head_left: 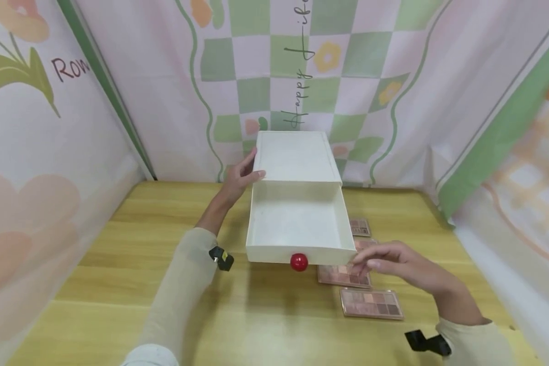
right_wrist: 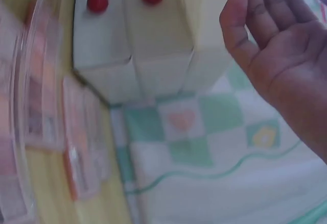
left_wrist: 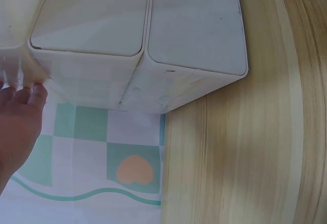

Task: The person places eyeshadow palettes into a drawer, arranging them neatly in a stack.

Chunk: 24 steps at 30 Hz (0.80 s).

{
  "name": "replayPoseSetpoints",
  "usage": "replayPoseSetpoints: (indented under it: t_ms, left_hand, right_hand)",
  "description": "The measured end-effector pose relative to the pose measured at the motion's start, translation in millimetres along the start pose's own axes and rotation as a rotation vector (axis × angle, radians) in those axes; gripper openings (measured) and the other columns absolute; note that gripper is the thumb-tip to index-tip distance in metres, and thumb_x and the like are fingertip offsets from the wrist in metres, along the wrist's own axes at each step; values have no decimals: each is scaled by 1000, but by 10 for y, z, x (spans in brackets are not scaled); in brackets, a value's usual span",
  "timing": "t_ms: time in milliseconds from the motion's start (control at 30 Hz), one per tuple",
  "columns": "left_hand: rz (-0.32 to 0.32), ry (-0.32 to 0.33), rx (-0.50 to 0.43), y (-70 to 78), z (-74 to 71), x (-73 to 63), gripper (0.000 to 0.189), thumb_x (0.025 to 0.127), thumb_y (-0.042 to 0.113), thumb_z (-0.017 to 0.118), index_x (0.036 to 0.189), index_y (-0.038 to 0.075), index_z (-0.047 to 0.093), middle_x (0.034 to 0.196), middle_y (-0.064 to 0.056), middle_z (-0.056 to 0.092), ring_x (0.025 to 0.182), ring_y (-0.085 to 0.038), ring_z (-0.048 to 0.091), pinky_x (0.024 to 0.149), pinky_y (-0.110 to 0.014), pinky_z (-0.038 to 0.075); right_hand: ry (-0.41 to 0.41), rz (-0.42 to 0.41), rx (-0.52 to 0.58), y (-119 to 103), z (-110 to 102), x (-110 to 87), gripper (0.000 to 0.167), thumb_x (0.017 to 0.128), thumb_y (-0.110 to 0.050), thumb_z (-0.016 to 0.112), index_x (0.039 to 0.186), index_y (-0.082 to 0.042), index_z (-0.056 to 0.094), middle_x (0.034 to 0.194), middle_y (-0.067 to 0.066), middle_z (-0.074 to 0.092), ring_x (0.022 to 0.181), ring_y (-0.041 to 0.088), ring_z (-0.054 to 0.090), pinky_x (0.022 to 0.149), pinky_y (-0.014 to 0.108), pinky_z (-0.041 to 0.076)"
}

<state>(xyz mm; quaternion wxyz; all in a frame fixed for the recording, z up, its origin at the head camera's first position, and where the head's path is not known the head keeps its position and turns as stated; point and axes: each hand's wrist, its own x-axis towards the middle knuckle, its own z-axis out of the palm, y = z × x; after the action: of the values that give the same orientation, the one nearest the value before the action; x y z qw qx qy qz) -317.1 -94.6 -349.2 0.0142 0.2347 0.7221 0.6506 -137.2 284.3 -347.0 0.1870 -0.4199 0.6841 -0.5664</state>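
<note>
- Unclenched, the person's left hand [head_left: 241,179] rests against the white cabinet [head_left: 297,155] at its nine o'clock, thumb at the top edge.
- Its top drawer [head_left: 297,216] juts toward six o'clock, red knob [head_left: 299,262] foremost.
- I see makeup palettes [head_left: 371,303] on the wooden table [head_left: 119,284], around the drawer's four to five o'clock.
- Fingers loosely bent, the right hand [head_left: 400,264] hovers near the drawer's front corner, at four o'clock.
</note>
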Motion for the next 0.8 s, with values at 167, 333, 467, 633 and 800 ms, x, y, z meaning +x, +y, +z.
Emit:
replayPoseSetpoints:
  t_ms: [167,333,467,633,800]
  left_hand:
    - [0,5,14,-4,38,7,82,93,31,58,163,18,18,174,0,12,161,-19,12,134,-36,14]
    - [6,14,-23,1,26,-7,85,91,30,58,163,14,17,174,-5,11,161,-24,14,134,-39,17]
    - [9,7,-25,3,-2,-6,85,91,30,58,163,13,16,174,-6,10,160,-25,18,133,-40,21]
    - [7,0,-29,-9,2,-5,84,92,29,58,163,14,16,174,-6,10,160,-25,19,133,-39,22]
    - [12,-4,-39,-9,13,-21,85,91,28,58,163,13,15,174,-7,10,160,-26,19,132,-39,22]
  right_hand:
    - [154,45,-50,272,-451,-190,48,103,12,30,130,-7,64,120,-3,76,106,10,72,96,20,58]
    - [464,263,-171,620,-815,-227,29,106,-9,46,118,-22,70,101,-12,76,91,4,73,89,16,60]
    - [571,365,-202,900,-1036,-215,23,105,-16,54,122,-12,68,104,-19,75,93,1,72,88,17,61]
    - [602,465,-200,1152,-1208,-228,44,101,-18,61,135,10,56,105,-25,72,96,-5,69,87,18,61]
    - [550,548,-321,1311,-1248,-213,57,97,-17,67,140,14,48,127,16,72,95,-12,63,87,10,56]
